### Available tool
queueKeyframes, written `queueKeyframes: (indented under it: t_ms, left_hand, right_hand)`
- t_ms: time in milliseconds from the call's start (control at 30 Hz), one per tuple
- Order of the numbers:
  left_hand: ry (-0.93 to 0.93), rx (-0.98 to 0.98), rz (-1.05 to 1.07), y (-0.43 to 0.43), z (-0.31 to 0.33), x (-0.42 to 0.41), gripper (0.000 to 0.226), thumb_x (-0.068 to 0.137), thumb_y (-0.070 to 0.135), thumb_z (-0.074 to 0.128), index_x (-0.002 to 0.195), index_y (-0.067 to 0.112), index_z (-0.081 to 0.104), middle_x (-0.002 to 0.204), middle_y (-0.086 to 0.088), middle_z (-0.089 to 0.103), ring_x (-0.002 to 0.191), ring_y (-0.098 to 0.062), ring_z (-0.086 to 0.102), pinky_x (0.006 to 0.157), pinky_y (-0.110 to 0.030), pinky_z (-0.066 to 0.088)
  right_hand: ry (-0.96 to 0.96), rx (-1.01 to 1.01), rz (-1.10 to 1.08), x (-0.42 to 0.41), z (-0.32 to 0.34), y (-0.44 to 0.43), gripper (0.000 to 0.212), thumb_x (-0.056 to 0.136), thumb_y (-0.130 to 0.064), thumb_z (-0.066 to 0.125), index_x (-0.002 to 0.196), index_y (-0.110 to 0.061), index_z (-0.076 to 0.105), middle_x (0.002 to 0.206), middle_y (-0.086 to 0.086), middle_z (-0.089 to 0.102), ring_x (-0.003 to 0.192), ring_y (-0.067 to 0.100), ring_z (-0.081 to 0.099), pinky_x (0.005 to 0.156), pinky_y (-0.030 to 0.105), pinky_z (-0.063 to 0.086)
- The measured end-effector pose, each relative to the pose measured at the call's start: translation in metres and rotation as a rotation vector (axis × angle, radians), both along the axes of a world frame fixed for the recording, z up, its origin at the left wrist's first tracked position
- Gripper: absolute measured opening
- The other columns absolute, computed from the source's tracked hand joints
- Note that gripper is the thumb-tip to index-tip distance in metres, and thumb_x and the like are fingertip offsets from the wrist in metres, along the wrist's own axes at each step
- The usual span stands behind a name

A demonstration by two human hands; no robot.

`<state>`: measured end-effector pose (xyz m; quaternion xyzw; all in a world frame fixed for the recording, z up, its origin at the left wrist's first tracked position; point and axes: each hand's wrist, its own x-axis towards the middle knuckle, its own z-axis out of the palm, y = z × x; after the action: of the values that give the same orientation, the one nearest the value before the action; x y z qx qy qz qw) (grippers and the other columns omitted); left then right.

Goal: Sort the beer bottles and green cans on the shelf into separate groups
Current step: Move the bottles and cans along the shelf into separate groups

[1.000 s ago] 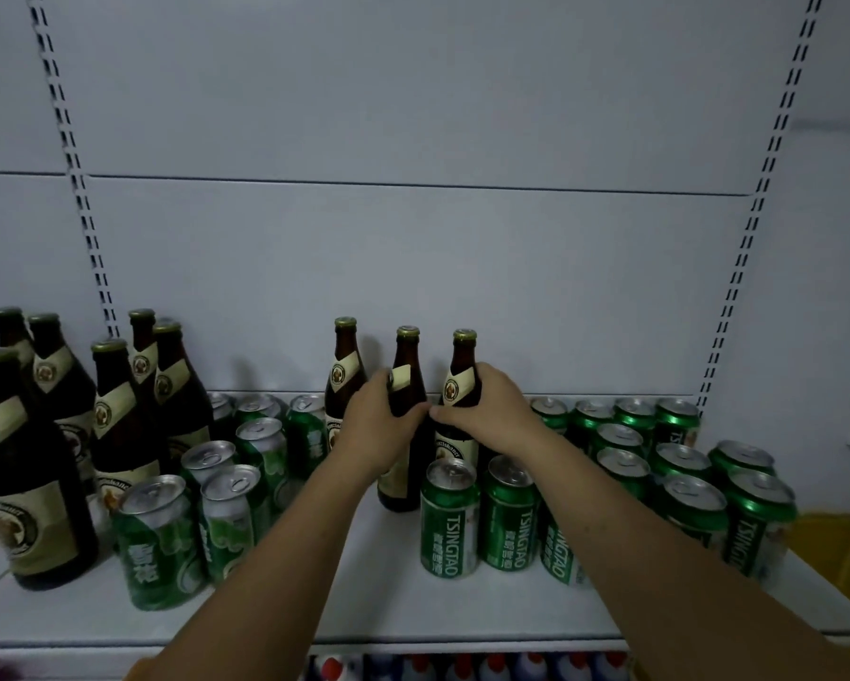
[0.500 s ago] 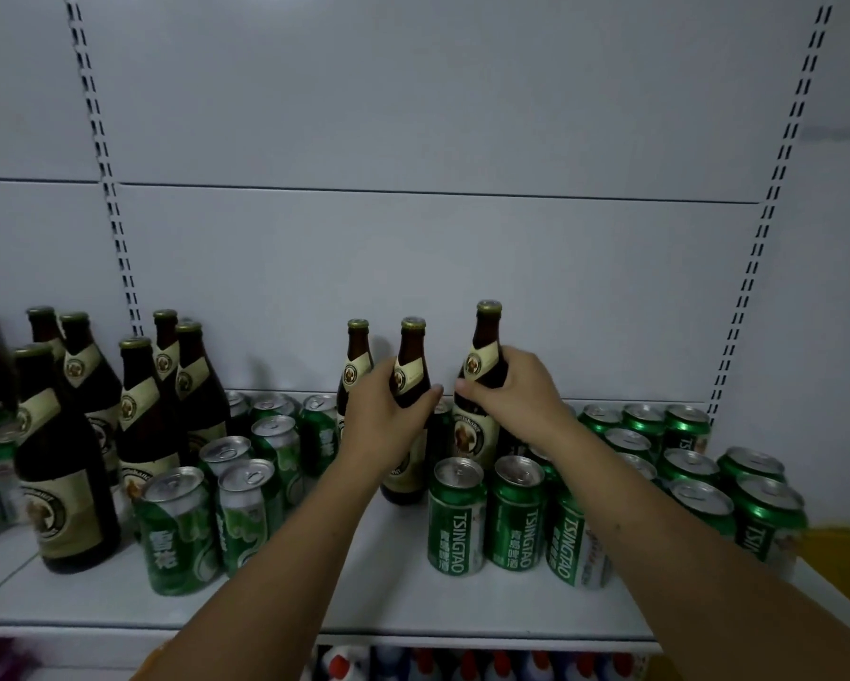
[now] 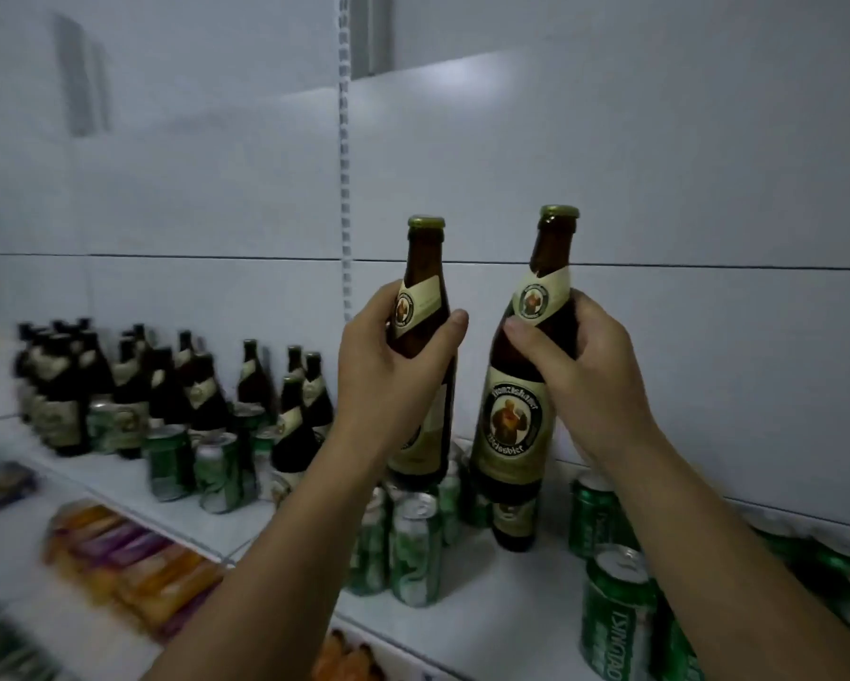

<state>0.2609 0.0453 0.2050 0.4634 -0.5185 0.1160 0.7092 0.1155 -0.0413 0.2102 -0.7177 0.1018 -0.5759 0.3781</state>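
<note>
My left hand (image 3: 388, 366) grips one brown beer bottle (image 3: 425, 267) by the shoulder, lifted above the white shelf (image 3: 501, 616). My right hand (image 3: 580, 371) grips a second brown beer bottle (image 3: 516, 420) at the neck label, also raised. A third bottle (image 3: 513, 525) stands on the shelf under it, mostly hidden. Green cans (image 3: 415, 552) stand below the lifted bottles, and more green cans (image 3: 614, 611) stand at the right. A blurred group of beer bottles (image 3: 133, 385) with a few cans (image 3: 167, 459) among them fills the shelf's left part.
A slotted upright (image 3: 345, 154) runs down the white back panel. Orange and purple packs (image 3: 133, 562) lie on the lower shelf at the left. Orange items (image 3: 349, 656) show under the shelf's front edge.
Both hands have lifted their bottles well clear of the shelf. The view has swung left, bringing the left bottle group and lower shelf into sight.
</note>
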Motion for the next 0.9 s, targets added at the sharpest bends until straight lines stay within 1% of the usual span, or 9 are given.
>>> queueKeyframes:
  t_ms: [167, 267, 367, 433, 500, 567, 633, 800, 900]
  left_hand:
    - [0.012, 0.053, 0.276, 0.1, -0.024, 0.046, 0.014, 0.091, 0.023, 0.077, 0.098, 0.017, 0.066, 0.08, 0.0, 0.069, 0.075, -0.016, 0.071, 0.065, -0.043, 0.06]
    - [0.051, 0.1, 0.373, 0.157, -0.047, 0.072, 0.014, 0.089, 0.019, 0.078, 0.101, 0.018, 0.07, 0.086, 0.004, 0.074, 0.079, -0.012, 0.073, 0.066, -0.034, 0.062]
    - [0.125, 0.126, 0.497, 0.204, -0.069, 0.106, 0.019, 0.087, 0.016, 0.079, 0.104, 0.02, 0.072, 0.088, 0.011, 0.076, 0.081, -0.004, 0.073, 0.066, -0.018, 0.057]
    - [0.173, 0.145, 0.576, 0.233, -0.083, 0.136, 0.02, 0.085, 0.016, 0.08, 0.103, 0.021, 0.072, 0.088, 0.012, 0.076, 0.081, -0.004, 0.073, 0.066, -0.017, 0.056]
    - [0.213, 0.165, 0.645, 0.259, -0.095, 0.17, 0.02, 0.084, 0.018, 0.081, 0.102, 0.023, 0.073, 0.087, 0.01, 0.075, 0.081, -0.004, 0.073, 0.066, -0.021, 0.058]
    - [0.239, 0.172, 0.697, 0.283, -0.104, 0.207, 0.02, 0.083, 0.018, 0.082, 0.1, 0.023, 0.073, 0.085, 0.011, 0.075, 0.078, -0.003, 0.072, 0.064, -0.022, 0.059]
    - [0.27, 0.164, 0.728, 0.304, -0.112, 0.245, 0.019, 0.083, 0.018, 0.082, 0.098, 0.023, 0.072, 0.083, 0.011, 0.074, 0.076, -0.004, 0.072, 0.061, -0.02, 0.058]
    - [0.321, 0.188, 0.75, 0.347, -0.13, 0.339, 0.016, 0.08, 0.025, 0.082, 0.092, 0.025, 0.072, 0.081, 0.004, 0.074, 0.073, -0.011, 0.071, 0.06, -0.024, 0.058]
    - [0.337, 0.205, 0.699, 0.361, -0.133, 0.39, 0.017, 0.079, 0.022, 0.083, 0.092, 0.025, 0.072, 0.081, 0.006, 0.075, 0.071, -0.01, 0.071, 0.06, -0.025, 0.058]
  right_hand:
    - [-0.015, -0.005, 0.28, 0.064, -0.028, 0.067, 0.014, 0.095, -0.031, 0.064, 0.106, -0.022, 0.06, 0.093, -0.004, 0.071, 0.085, 0.008, 0.071, 0.07, 0.021, 0.056]
    - [0.033, 0.012, 0.436, 0.113, -0.052, 0.11, 0.025, 0.088, -0.04, 0.064, 0.109, -0.026, 0.061, 0.096, -0.006, 0.072, 0.088, 0.009, 0.072, 0.074, 0.025, 0.06]
    - [0.106, 0.029, 0.601, 0.17, -0.075, 0.151, 0.023, 0.093, -0.029, 0.068, 0.114, -0.026, 0.061, 0.1, -0.01, 0.073, 0.094, 0.005, 0.072, 0.077, 0.02, 0.058]
    - [0.16, 0.05, 0.687, 0.208, -0.085, 0.178, 0.025, 0.09, -0.027, 0.073, 0.113, -0.025, 0.062, 0.098, -0.007, 0.073, 0.092, 0.005, 0.072, 0.074, 0.017, 0.056]
    - [0.222, 0.085, 0.757, 0.247, -0.094, 0.202, 0.033, 0.082, -0.031, 0.081, 0.11, -0.026, 0.063, 0.096, -0.005, 0.074, 0.09, 0.007, 0.073, 0.074, 0.02, 0.058]
    - [0.285, 0.096, 0.793, 0.288, -0.103, 0.222, 0.038, 0.078, -0.032, 0.087, 0.108, -0.025, 0.065, 0.095, -0.003, 0.075, 0.09, 0.01, 0.074, 0.076, 0.025, 0.06]
    - [0.322, 0.103, 0.795, 0.332, -0.112, 0.239, 0.033, 0.08, -0.028, 0.087, 0.105, -0.021, 0.066, 0.092, 0.002, 0.074, 0.087, 0.014, 0.074, 0.076, 0.029, 0.061]
    - [0.33, 0.143, 0.727, 0.436, -0.132, 0.275, 0.026, 0.083, -0.022, 0.083, 0.102, -0.021, 0.066, 0.089, 0.002, 0.073, 0.081, 0.012, 0.072, 0.069, 0.021, 0.058]
    - [0.318, 0.191, 0.721, 0.493, -0.138, 0.292, 0.028, 0.083, -0.02, 0.083, 0.105, -0.024, 0.066, 0.093, -0.001, 0.075, 0.087, 0.011, 0.073, 0.073, 0.022, 0.058]
